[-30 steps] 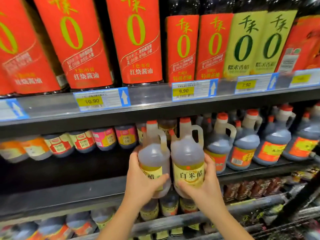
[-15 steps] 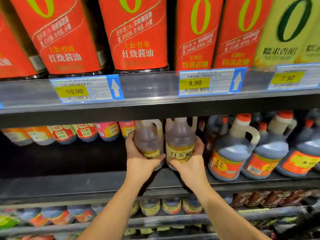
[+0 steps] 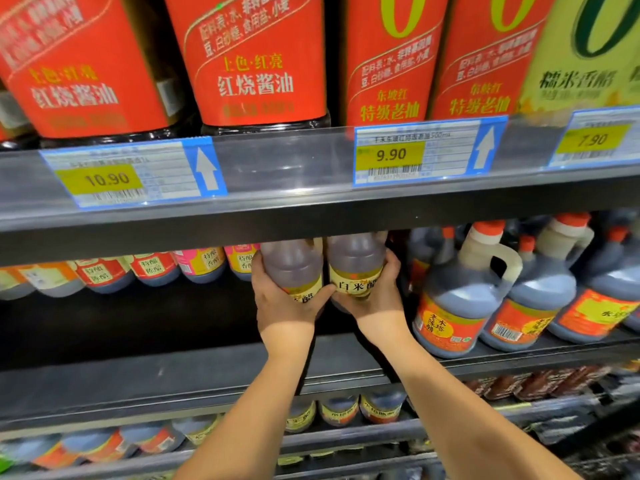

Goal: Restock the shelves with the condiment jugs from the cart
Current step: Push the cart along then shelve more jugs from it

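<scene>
My left hand grips the lower body of the left vinegar jug, thumb across its yellow label. My right hand grips the right vinegar jug the same way; its label reads 白米醋. The two pale jugs are upright and touching side by side, inside the opening above the middle shelf. Their tops are hidden, and I cannot tell whether their bases rest on that shelf.

On the middle shelf, just right of the pair, stand dark vinegar jugs with red caps and orange labels. At its back left runs a row of smaller bottles with red and pink labels. Above the middle shelf, a 9.90 price tag sits under tall red-labelled soy sauce bottles. Below the middle shelf, more labelled bottles show.
</scene>
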Tool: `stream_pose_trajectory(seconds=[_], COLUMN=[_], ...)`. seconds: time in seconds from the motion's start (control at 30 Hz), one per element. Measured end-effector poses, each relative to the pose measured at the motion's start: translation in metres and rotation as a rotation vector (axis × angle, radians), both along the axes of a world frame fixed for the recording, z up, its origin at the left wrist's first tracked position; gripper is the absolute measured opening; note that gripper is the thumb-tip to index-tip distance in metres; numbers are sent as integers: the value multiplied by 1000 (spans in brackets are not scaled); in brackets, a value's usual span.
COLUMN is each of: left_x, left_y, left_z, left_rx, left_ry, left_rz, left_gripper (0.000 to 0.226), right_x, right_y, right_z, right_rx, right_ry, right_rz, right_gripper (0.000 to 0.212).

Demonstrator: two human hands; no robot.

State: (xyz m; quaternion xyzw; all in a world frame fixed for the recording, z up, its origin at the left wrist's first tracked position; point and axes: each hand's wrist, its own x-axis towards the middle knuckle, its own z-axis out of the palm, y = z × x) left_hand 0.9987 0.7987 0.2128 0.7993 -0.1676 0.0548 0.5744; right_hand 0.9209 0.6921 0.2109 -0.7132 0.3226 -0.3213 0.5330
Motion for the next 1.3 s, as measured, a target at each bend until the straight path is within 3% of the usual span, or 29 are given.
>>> stream_pose_trajectory(seconds=[0.2, 0.33, 0.5, 0.63, 0.73, 0.87, 1.17, 1.3], left_x=[6, 4, -12, -47, -84, -142, -287, -338], left_y=[4, 19, 58, 78, 67, 23, -117, -181], left_z=[1, 1, -8, -9, -10, -14, -55, -96], left_rx=[52, -61, -17, 23, 10, 126, 345, 533], left_ry=[-24, 7, -37, -55, -133, -192, -202, -222], left_rz=[-45, -202, -184, -150, -409, -772, -1265, -1358], left_gripper=[122, 123, 107, 74, 52, 40, 38, 57], right_x=[-4, -25, -71, -119, -156, -219, -406, -483], right_y=[0, 12, 43, 60, 57, 42, -18, -46], right_z=[3, 4, 8, 5, 5, -1, -62, -101], right_rx=[-87, -209, -287, -278, -281, -262, -88, 79], right_ry=[122, 136, 128, 103, 82, 81, 314, 382], right_rz=[-17, -3, -10, -15, -73, -236, -703, -879], right_gripper=[106, 110, 95, 76, 60, 49, 46, 45])
